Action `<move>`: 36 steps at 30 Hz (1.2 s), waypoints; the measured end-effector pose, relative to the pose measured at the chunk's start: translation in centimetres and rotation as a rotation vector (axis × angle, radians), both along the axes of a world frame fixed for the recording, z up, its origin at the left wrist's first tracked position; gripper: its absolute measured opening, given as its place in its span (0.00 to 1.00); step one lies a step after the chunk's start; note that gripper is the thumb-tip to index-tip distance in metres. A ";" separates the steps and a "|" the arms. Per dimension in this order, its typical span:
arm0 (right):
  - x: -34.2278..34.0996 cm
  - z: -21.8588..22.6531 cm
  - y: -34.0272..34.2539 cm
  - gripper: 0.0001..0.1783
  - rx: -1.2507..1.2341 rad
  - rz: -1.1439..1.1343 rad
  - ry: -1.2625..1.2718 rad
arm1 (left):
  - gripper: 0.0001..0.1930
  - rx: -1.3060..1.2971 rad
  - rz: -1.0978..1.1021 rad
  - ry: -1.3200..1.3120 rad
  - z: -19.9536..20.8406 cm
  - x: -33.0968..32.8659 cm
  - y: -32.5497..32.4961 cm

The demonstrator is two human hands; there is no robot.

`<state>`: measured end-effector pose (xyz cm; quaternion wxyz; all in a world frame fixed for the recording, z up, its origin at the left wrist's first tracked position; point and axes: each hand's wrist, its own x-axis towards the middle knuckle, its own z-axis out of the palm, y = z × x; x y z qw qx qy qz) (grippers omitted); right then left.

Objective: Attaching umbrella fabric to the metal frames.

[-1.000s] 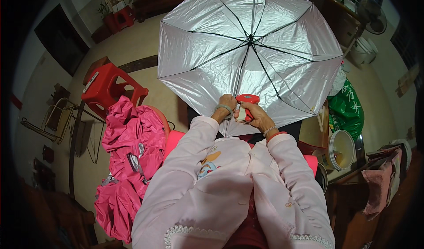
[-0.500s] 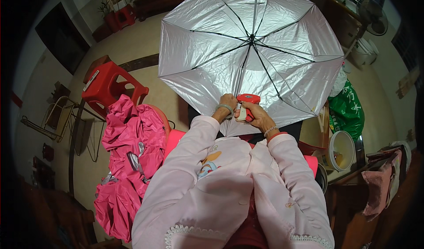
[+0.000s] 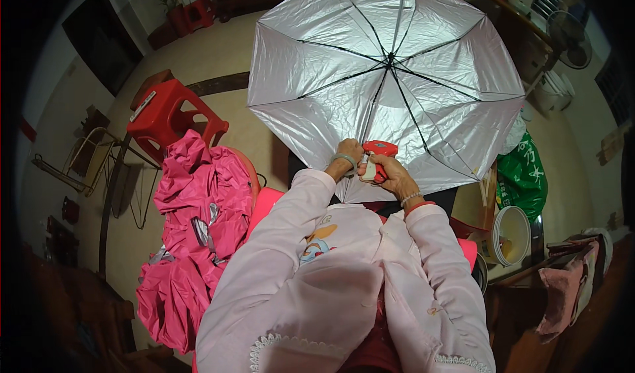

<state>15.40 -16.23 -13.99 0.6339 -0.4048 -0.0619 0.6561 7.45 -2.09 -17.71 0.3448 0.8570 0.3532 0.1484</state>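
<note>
An open umbrella (image 3: 297, 118), its silver inner side up and its black ribs spread, lies in front of me with its near edge at my hands. My left hand (image 3: 348, 152) is closed on the umbrella's near part, by a rib; its fingertips are partly hidden. My right hand (image 3: 395, 174) is wrapped round a red and white hand-held tool (image 3: 381, 149), whose exact kind I cannot make out. The tool's red head rests over the silver fabric, close beside my left fingers.
Bright pink folded fabric (image 3: 205, 221) is heaped to my left, before a red plastic stool (image 3: 173, 112). On the right stand a green bag (image 3: 524, 174) and a white bucket (image 3: 510, 235). A standing fan (image 3: 567, 39) is at the far right.
The whole view has shifted slightly, so the umbrella and both hands sit a little further right. Both hands keep their hold and stay close together.
</note>
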 end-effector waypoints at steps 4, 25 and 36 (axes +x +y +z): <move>-0.4 0.8 -0.2 0.14 -0.007 -0.028 -0.022 | 0.12 0.034 0.019 -0.049 0.0 0.1 -0.3; 2.6 -3.1 0.3 0.08 0.024 0.121 -0.155 | 0.11 -0.114 -0.058 0.014 0.9 0.5 -0.6; 0.7 2.6 -0.2 0.14 -0.029 -0.182 -0.096 | 0.11 0.300 -0.093 0.245 1.2 0.3 0.1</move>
